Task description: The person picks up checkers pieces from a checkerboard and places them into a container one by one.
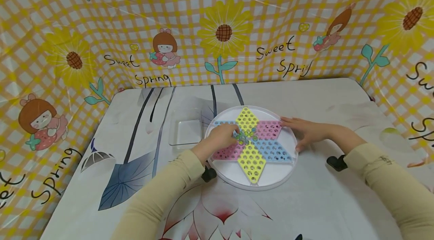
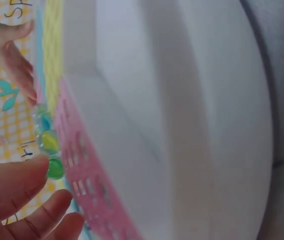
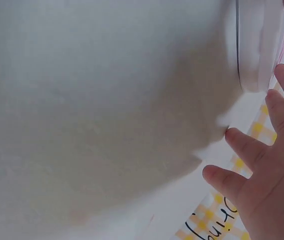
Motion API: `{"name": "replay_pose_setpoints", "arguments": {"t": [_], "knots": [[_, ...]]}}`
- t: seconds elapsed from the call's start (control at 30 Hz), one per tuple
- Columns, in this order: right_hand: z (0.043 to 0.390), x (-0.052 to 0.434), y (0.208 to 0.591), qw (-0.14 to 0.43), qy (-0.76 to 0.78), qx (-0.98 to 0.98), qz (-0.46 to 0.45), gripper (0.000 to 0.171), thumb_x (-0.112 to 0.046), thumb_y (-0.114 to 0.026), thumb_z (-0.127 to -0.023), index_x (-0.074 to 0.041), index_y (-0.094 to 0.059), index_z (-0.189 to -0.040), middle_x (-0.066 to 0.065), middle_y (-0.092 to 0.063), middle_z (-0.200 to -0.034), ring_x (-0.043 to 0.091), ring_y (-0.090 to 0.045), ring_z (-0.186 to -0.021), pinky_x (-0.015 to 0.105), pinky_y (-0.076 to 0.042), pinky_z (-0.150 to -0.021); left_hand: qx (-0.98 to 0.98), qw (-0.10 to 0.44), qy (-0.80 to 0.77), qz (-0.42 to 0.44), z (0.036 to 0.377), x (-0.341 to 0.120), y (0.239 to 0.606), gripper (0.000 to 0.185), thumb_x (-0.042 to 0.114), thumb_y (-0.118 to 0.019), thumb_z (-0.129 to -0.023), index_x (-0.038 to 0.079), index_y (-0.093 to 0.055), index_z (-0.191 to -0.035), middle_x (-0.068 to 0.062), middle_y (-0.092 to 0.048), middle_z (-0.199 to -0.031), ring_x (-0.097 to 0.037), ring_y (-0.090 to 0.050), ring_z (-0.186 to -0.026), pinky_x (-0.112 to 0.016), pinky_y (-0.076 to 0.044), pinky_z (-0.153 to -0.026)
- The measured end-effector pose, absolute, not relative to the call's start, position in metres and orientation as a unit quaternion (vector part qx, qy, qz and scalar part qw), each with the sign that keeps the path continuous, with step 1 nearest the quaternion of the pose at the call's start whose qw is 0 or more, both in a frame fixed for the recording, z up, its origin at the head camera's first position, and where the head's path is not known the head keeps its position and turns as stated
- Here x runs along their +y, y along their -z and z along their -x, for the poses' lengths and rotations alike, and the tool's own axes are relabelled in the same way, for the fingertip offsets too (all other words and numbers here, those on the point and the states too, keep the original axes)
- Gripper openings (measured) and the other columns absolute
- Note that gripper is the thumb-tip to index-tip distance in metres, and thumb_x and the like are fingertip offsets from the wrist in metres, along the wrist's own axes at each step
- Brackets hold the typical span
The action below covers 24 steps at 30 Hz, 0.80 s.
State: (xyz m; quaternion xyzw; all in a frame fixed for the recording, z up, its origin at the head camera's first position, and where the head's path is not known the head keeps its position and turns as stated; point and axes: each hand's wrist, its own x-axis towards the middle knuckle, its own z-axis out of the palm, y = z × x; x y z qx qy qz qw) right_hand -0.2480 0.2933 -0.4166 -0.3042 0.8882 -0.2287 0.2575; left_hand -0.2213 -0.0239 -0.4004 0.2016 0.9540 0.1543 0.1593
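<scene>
A round white Chinese checkers board (image 1: 276,173) with a yellow, pink and blue star of holes lies on the table. Glass marbles (image 1: 246,135) sit clustered at its middle. My left hand (image 1: 222,135) reaches over the board's left side, fingers bent loosely at the cluster. In the left wrist view, one digit of that hand touches a green marble (image 2: 55,169), with a gap to the other fingers; no firm grip shows. My right hand (image 1: 310,131) is spread at the right rim; in the right wrist view its fingers (image 3: 242,145) are apart, some at the rim.
Left of the board stands a clear plastic box (image 1: 172,142). A white table cover (image 1: 322,202) with printed lotus flowers lies beneath. Yellow checked cloth (image 1: 129,17) hangs behind and on both sides. Black wrist straps show at both sleeves.
</scene>
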Motion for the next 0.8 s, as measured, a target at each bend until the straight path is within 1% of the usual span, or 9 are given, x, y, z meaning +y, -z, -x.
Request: {"name": "replay_pose_setpoints", "arguments": {"t": [0.13, 0.27, 0.33, 0.63, 0.8], "knots": [[0.244, 0.293, 0.415, 0.254, 0.223, 0.892, 0.299, 0.098, -0.038, -0.077, -0.067, -0.003, -0.026, -0.143, 0.024, -0.006, -0.150, 0.054, -0.001, -0.131, 0.068, -0.005, -0.099, 0.960, 0.142, -0.143, -0.195, 0.222, -0.020, 0.405, 0.025, 0.024, -0.065, -0.085, 0.015, -0.062, -0.108, 0.003, -0.062, -0.089, -0.009, -0.053, -0.076, -0.023, -0.043, -0.064], [0.241, 0.292, 0.415, 0.251, 0.219, 0.894, 0.298, 0.098, -0.040, -0.076, -0.068, -0.003, -0.025, -0.143, 0.023, -0.006, -0.150, 0.053, -0.002, -0.131, 0.068, -0.006, -0.100, 0.962, 0.131, -0.138, -0.195, 0.222, -0.020, 0.409, 0.023, 0.025, -0.064, -0.086, 0.014, -0.064, -0.106, 0.003, -0.064, -0.092, -0.009, -0.056, -0.078, -0.024, -0.046, -0.067], [0.241, 0.292, 0.416, 0.246, 0.221, 0.894, 0.303, 0.098, -0.039, -0.077, -0.067, -0.002, -0.025, -0.142, 0.024, -0.007, -0.150, 0.054, -0.002, -0.131, 0.068, -0.006, -0.099, 0.962, 0.132, -0.142, -0.194, 0.223, -0.020, 0.410, 0.023, 0.026, -0.064, -0.086, 0.013, -0.064, -0.105, 0.002, -0.064, -0.093, -0.009, -0.056, -0.079, -0.024, -0.046, -0.068], [0.239, 0.292, 0.418, 0.236, 0.230, 0.890, 0.316, 0.099, -0.035, -0.078, -0.066, 0.003, -0.026, -0.141, 0.028, -0.008, -0.148, 0.055, -0.004, -0.130, 0.067, -0.008, -0.100, 0.960, 0.129, -0.142, -0.202, 0.224, -0.022, 0.413, 0.020, 0.028, -0.065, -0.085, 0.014, -0.064, -0.100, 0.004, -0.062, -0.085, -0.008, -0.053, -0.071, -0.021, -0.042, -0.060], [0.238, 0.290, 0.415, 0.242, 0.219, 0.895, 0.305, 0.100, -0.039, -0.078, -0.065, 0.000, -0.026, -0.141, 0.026, -0.008, -0.149, 0.052, -0.006, -0.132, 0.067, -0.011, -0.100, 0.960, 0.127, -0.143, -0.203, 0.224, -0.022, 0.412, 0.021, 0.029, -0.064, -0.085, 0.014, -0.064, -0.101, 0.004, -0.062, -0.085, -0.007, -0.053, -0.072, -0.021, -0.042, -0.060]]}}
